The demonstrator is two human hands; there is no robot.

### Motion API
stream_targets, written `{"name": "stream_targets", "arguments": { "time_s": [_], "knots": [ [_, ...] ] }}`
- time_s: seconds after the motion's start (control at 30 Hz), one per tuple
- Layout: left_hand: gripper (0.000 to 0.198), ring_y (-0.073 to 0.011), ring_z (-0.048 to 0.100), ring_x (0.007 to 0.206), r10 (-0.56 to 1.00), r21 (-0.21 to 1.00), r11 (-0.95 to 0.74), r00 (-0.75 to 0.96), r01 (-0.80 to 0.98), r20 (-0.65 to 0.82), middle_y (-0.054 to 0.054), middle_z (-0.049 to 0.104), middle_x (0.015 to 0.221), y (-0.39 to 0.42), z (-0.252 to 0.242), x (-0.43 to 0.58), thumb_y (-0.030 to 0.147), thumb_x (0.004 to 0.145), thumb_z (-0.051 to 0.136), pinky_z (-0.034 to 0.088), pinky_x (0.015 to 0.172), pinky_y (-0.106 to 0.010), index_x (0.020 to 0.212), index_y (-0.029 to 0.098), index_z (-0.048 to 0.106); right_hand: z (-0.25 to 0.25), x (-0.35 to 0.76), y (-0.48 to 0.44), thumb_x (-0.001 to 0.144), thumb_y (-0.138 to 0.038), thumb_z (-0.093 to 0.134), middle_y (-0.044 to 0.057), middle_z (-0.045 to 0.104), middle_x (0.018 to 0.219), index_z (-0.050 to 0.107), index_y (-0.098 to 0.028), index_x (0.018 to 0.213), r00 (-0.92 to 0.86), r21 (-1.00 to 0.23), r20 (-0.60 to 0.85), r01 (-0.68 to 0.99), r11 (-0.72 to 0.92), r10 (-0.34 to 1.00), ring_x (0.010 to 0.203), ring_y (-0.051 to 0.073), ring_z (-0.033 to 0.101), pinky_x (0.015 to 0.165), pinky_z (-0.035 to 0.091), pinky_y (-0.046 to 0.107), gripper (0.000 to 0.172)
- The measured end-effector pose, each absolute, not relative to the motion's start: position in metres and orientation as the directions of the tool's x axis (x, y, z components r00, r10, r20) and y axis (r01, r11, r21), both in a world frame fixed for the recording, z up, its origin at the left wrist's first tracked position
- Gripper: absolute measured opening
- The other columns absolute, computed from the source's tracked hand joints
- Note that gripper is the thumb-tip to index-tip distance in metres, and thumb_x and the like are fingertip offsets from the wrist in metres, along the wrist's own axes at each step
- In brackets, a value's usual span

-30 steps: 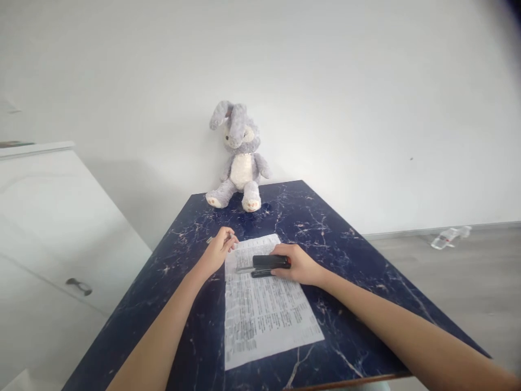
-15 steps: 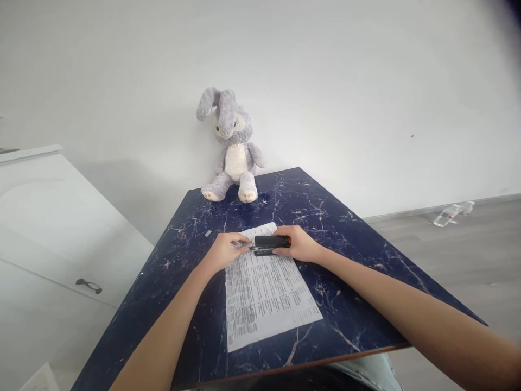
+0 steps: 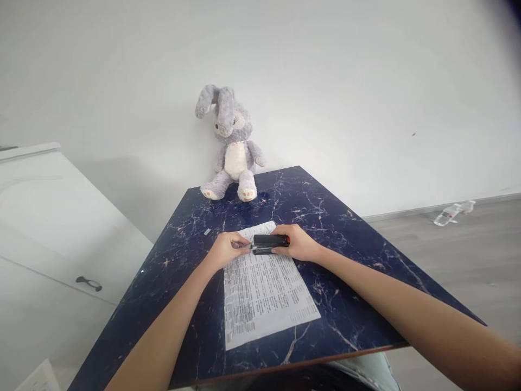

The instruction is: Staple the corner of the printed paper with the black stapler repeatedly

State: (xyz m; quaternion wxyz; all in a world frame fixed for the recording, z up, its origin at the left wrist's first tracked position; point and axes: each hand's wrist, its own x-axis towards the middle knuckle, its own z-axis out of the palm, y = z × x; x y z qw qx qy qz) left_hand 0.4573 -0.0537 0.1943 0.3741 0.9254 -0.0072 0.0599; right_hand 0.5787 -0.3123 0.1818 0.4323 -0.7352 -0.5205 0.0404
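A printed sheet of paper [image 3: 264,290] lies on the dark blue marble-patterned table [image 3: 345,282]. Across the sheet's far end lies a black stapler [image 3: 269,241] with a red tip. My right hand [image 3: 299,244] is wrapped round its right end. My left hand [image 3: 226,250] is closed in a pinch at the metal front end of the stapler, on something small that I cannot make out. A tiny silvery piece [image 3: 207,232] lies on the table just left of my left hand.
A grey plush rabbit [image 3: 230,146] sits at the table's far edge against the white wall. A white cabinet [image 3: 49,228] with a dark handle stands to the left. A plastic bottle [image 3: 450,213] lies on the floor at the right.
My left hand has moved right, from the table beside the sheet to the stapler's metal front. The stapler and my right hand have slid towards the sheet's far end. The view has tilted.
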Motion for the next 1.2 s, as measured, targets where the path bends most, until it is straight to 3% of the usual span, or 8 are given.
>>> {"name": "stream_targets", "arguments": {
  "time_s": [0.3,0.8,1.2],
  "knots": [
    [0.017,-0.0227,0.069,0.084,0.045,0.641,-0.762,0.979,-0.095,0.199,-0.007,0.076,0.096,-0.057,0.197,0.455,0.03,0.076,0.085,0.057,0.079,-0.036,0.092,0.025,0.084,0.182,0.579,-0.313,0.079,-0.025,0.078,0.003,0.069,0.087,0.071,-0.017,0.092,0.442,-0.664,0.398,0.744,-0.08,0.804,0.073,0.017,0.062,0.066,0.043,0.027,0.017],
    [0.012,-0.0209,0.07,0.087,-0.009,0.623,-0.77,0.979,-0.137,0.205,-0.006,0.076,0.099,-0.061,0.2,0.454,0.024,0.079,0.082,0.057,0.082,-0.035,0.091,0.026,0.084,0.182,0.579,-0.312,0.079,-0.023,0.078,0.003,0.07,0.088,0.071,-0.017,0.093,0.435,-0.66,0.403,0.747,-0.073,0.806,0.075,0.018,0.063,0.069,0.045,0.028,0.017],
    [0.02,-0.023,0.072,0.091,-0.043,0.645,-0.757,0.992,-0.109,0.118,-0.007,0.077,0.106,-0.052,0.2,0.453,0.035,0.082,0.081,0.057,0.082,-0.035,0.1,0.027,0.083,0.181,0.58,-0.312,0.079,-0.023,0.079,0.003,0.07,0.089,0.072,-0.017,0.094,0.431,-0.67,0.4,0.74,-0.063,0.809,0.076,0.018,0.063,0.07,0.045,0.028,0.018]
  ]
}}
